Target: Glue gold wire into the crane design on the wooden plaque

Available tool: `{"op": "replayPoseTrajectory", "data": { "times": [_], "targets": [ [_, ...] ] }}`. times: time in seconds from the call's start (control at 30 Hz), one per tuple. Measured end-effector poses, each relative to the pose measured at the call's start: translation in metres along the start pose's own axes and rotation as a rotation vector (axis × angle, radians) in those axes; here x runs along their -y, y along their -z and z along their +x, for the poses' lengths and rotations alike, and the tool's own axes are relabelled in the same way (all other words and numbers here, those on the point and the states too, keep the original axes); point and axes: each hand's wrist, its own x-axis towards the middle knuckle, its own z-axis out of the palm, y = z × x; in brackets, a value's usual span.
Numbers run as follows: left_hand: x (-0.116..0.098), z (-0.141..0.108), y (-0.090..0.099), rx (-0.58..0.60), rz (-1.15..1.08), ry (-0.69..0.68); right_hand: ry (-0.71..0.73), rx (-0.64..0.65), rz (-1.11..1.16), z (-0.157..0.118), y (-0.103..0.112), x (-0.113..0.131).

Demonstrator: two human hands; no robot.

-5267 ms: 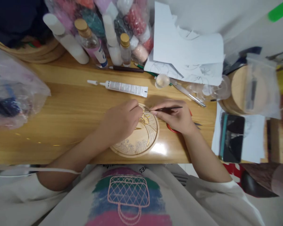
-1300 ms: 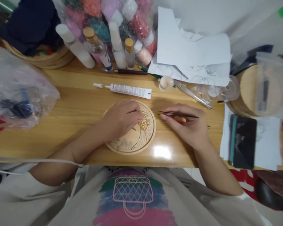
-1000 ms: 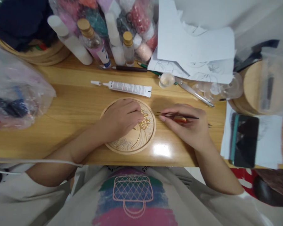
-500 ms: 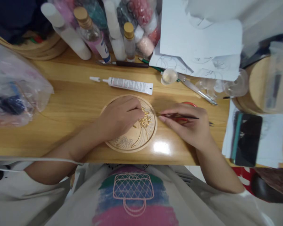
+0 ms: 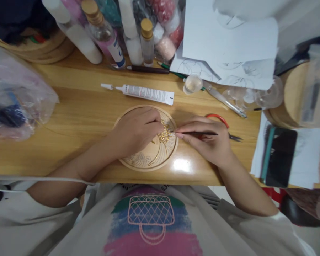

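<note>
A round wooden plaque [image 5: 138, 163] with a line drawing lies on the table, gold wire laid in a fan pattern [image 5: 164, 133] on its right half. My left hand [image 5: 138, 131] rests over the plaque's upper left, fingers curled together; what they pinch, if anything, is hidden. My right hand [image 5: 206, 140] holds dark, thin tweezers [image 5: 197, 133] just right of the plaque, their tip at the edge of the gold wire. Red-handled scissors [image 5: 218, 116] lie partly under my right hand.
Behind the plaque lie a white glue tube [image 5: 149, 94], a small cup [image 5: 192, 84] and a silver pen [image 5: 225, 101]. Bottles [image 5: 147, 46] and papers [image 5: 229, 42] line the back. A plastic bag [image 5: 21, 96] is at left, a dark phone [image 5: 280, 156] at right.
My right hand has moved left, bringing the tweezers' tip onto the gold wire. More of the scissors now shows. My left hand has stayed nearly still.
</note>
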Motion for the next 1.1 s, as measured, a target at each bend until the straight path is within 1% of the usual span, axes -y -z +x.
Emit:
{"op": "replayPoseTrajectory", "data": {
  "times": [0.1, 0.27, 0.43, 0.53, 0.73, 0.93, 1.1],
  "targets": [
    [-0.0006, 0.0002, 0.0003, -0.003, 0.002, 0.000, -0.008, -0.004, -0.013, 0.0001, -0.0016, -0.0006],
    [-0.0011, 0.0003, 0.0003, 0.037, 0.025, 0.028, 0.001, -0.011, -0.003, 0.0011, -0.0018, -0.0001],
    [-0.0010, 0.0005, 0.0000, 0.028, 0.014, 0.027, -0.028, -0.022, 0.003, 0.0008, -0.0022, 0.0000],
    [-0.0013, 0.0007, -0.0001, 0.045, 0.019, 0.035, -0.024, -0.022, -0.010, 0.0006, -0.0028, -0.0001],
    [-0.0022, 0.0010, -0.0007, 0.002, -0.007, 0.047, -0.016, -0.027, -0.011, 0.0017, -0.0036, 0.0009],
    [-0.0015, 0.0013, -0.0016, -0.010, -0.007, -0.012, -0.020, -0.030, -0.016, 0.0022, -0.0034, 0.0012],
    [-0.0027, 0.0008, -0.0033, 0.013, 0.063, -0.019, -0.020, -0.032, -0.023, 0.0015, -0.0034, 0.0002]
  ]
}}
